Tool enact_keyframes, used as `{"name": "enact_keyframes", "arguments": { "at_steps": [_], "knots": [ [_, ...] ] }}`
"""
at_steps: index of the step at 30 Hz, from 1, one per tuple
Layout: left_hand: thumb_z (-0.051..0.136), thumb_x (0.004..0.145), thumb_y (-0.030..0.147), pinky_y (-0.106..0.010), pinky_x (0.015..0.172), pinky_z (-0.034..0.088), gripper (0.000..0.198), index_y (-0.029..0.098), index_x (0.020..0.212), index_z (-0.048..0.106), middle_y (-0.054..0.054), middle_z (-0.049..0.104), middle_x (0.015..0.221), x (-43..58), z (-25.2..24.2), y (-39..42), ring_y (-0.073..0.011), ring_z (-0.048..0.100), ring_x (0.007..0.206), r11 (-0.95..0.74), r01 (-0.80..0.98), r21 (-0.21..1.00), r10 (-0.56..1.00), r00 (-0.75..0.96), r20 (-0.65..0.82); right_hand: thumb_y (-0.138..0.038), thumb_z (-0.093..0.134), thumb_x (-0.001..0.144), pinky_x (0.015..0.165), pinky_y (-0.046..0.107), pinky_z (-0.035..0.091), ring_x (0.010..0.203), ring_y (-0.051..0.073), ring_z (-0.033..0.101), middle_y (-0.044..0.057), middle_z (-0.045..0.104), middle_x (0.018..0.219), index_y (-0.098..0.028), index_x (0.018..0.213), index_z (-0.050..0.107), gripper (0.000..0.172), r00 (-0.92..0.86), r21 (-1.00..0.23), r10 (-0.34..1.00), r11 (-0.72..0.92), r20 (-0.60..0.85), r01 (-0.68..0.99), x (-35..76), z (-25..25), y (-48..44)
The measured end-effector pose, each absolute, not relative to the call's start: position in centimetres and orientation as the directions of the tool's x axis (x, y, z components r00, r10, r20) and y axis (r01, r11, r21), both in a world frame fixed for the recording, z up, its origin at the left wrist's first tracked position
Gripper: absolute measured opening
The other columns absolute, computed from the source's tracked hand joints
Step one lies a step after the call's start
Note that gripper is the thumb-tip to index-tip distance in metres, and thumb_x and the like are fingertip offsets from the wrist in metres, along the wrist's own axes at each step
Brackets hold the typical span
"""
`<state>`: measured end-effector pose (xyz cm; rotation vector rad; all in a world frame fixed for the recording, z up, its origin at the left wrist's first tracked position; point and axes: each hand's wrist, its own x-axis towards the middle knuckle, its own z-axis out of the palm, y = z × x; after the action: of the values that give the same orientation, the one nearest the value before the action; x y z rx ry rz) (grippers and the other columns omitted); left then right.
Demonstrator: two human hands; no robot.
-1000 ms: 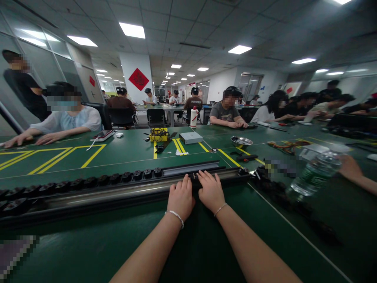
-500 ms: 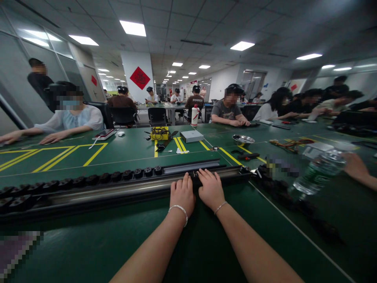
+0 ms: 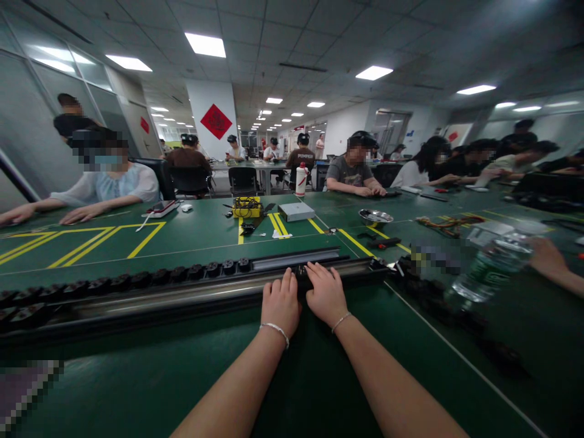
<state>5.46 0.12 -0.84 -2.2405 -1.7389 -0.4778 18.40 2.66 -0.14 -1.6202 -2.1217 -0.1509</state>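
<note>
Along the near side of the green table (image 3: 205, 377), a long black rail (image 3: 150, 311) runs from the left edge of my view to just right of centre, with a shiny metal strip (image 3: 182, 296) set along it. I have both bare hands together at its right-hand part. The left hand (image 3: 280, 304) lies palm down with its fingers stretched forward and slightly bent, the tips at the rail. The right hand (image 3: 326, 295) comes in from the other side, fingers likewise bent and pointing forward. Between the two sets of fingertips I make out a small black part (image 3: 302, 271) on the rail. From where I watch, I cannot tell whether either hand is pinching it or only touching it, since the thumbs are hidden. Each wrist wears a thin bracelet.

Behind the rail, a row of black wheels (image 3: 160, 276) stretches to the left. To the right of my hands, a line of dark pieces (image 3: 429, 292) trails across the table, too dim for me to name. A water bottle (image 3: 490, 267) stands tilted over them, with another person's hand (image 3: 547, 258) beside its top. Farther back I see a yellow box (image 3: 238, 212) topped with tangled black cable (image 3: 247, 203), a grey box (image 3: 296, 212), a white bottle (image 3: 301, 182) with a red cap and a metal bowl (image 3: 376, 222). Two co-workers sit across the table, their hands on it.
</note>
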Motion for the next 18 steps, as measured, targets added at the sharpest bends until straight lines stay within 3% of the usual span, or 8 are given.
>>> {"name": "enact_keyframes", "arguments": {
  "at_steps": [9, 18],
  "knots": [
    [0.044, 0.075, 0.024, -0.041, 0.086, 0.036, 0.057, 0.016, 0.131, 0.041, -0.004, 0.036, 0.143, 5.31, -0.73, 0.19, -0.0237, 0.049, 0.099, -0.258, 0.966, 0.005, 0.882, 0.234, 0.408, -0.015, 0.042, 0.066, 0.107, 0.041, 0.008, 0.130, 0.019, 0.027, 0.002, 0.042, 0.137, -0.017, 0.129, 0.045, 0.063, -0.130, -0.183, 0.897, 0.225, 0.423, 0.957, 19.02, -0.30, 2.93],
    [0.044, 0.075, 0.025, -0.041, 0.085, 0.036, 0.057, 0.018, 0.131, 0.040, -0.003, 0.037, 0.143, 5.29, -0.58, 0.16, -0.0235, 0.048, 0.099, -0.259, 0.966, 0.006, 0.887, 0.236, 0.398, -0.015, 0.042, 0.066, 0.105, 0.042, 0.012, 0.128, 0.019, 0.030, 0.000, 0.041, 0.138, -0.023, 0.129, 0.045, 0.064, -0.142, -0.167, 0.906, 0.224, 0.398, 0.960, 19.06, -0.13, 2.95]
  ]
}}
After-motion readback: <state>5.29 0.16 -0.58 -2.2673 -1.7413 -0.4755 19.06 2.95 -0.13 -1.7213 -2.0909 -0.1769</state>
